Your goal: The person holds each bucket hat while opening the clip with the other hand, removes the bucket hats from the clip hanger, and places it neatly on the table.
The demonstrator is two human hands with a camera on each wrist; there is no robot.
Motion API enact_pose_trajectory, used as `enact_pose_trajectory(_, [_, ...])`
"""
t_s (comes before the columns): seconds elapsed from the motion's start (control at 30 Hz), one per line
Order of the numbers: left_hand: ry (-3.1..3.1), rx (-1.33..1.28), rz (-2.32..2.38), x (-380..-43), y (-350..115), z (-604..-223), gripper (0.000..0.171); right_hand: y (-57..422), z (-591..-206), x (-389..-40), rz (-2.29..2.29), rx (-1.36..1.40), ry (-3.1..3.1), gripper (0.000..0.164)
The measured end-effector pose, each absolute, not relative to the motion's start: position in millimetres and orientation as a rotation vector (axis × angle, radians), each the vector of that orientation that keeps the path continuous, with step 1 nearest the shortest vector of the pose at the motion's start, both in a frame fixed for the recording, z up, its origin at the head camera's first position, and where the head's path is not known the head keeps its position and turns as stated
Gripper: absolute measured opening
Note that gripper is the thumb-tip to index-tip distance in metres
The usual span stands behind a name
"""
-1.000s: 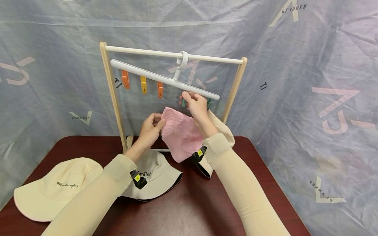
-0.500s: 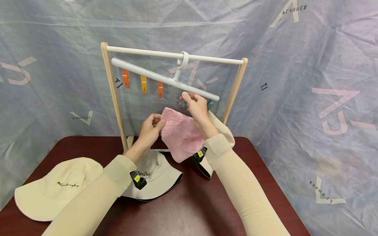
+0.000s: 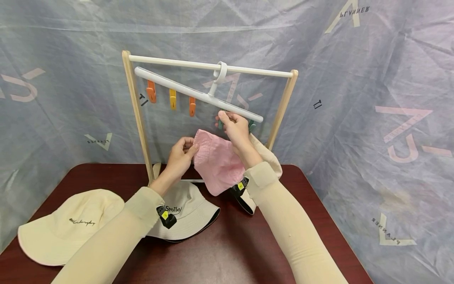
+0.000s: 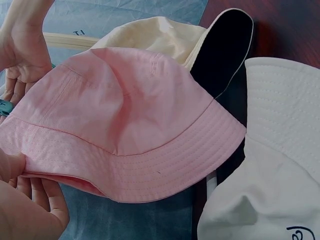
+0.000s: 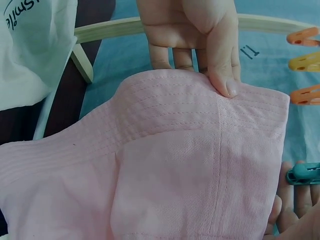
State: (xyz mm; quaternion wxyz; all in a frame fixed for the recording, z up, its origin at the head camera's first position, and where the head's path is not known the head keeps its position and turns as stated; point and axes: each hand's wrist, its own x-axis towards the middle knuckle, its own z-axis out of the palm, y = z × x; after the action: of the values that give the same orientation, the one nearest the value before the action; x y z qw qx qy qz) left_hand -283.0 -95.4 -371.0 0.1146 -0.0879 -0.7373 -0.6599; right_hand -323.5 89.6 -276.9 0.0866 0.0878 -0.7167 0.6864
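My left hand (image 3: pixel 181 156) pinches the brim of a pink bucket hat (image 3: pixel 216 161) between thumb and fingers. The hat hangs in the air below a white clip hanger (image 3: pixel 177 87); its brim stitching shows large in the right wrist view. Above the hat, my right hand (image 3: pixel 235 128) holds a green clothespin (image 5: pixel 304 174) under the hanger's lower right part. Another green clothespin (image 3: pixel 252 125) sits farther right, above a cream hat (image 3: pixel 267 156) hanging partly behind my right arm. Orange and yellow clothespins (image 3: pixel 172 99) hang unused on the raised left half.
The hanger hooks over the rail (image 3: pixel 170 62) of a wooden rack. A cream cap (image 3: pixel 76 225) lies at the left of the dark red table (image 3: pixel 227 252). A whitish bucket hat (image 3: pixel 191 209) reading "Smile" rests below the rack, partly behind my left forearm. Grey cloth (image 3: pixel 354 118) encloses the table.
The hanger's left end has risen slightly along with its orange and yellow clothespins. Both hands and the pink hat stay almost where they were.
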Motion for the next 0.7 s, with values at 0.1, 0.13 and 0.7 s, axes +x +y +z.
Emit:
enact_pose_trajectory(0.1, [-2.164, -0.261, -1.935, -282.7, -95.9, -371.6, 0.03, 89.7, -277.1, -322.4, 2.044, 0.273, -2.134, 0.044])
enact_pose_trajectory(0.13, [-2.164, -0.262, -1.936, -282.6, -96.1, -371.7, 0.03, 89.7, -277.2, -322.3, 2.042, 0.277, -2.134, 0.044])
enact_pose_trajectory(0.7, [-2.151, -0.263, -1.948, -283.4, -96.2, -372.4, 0.029, 94.6, -281.6, -323.7, 2.078, 0.383, -2.152, 0.05])
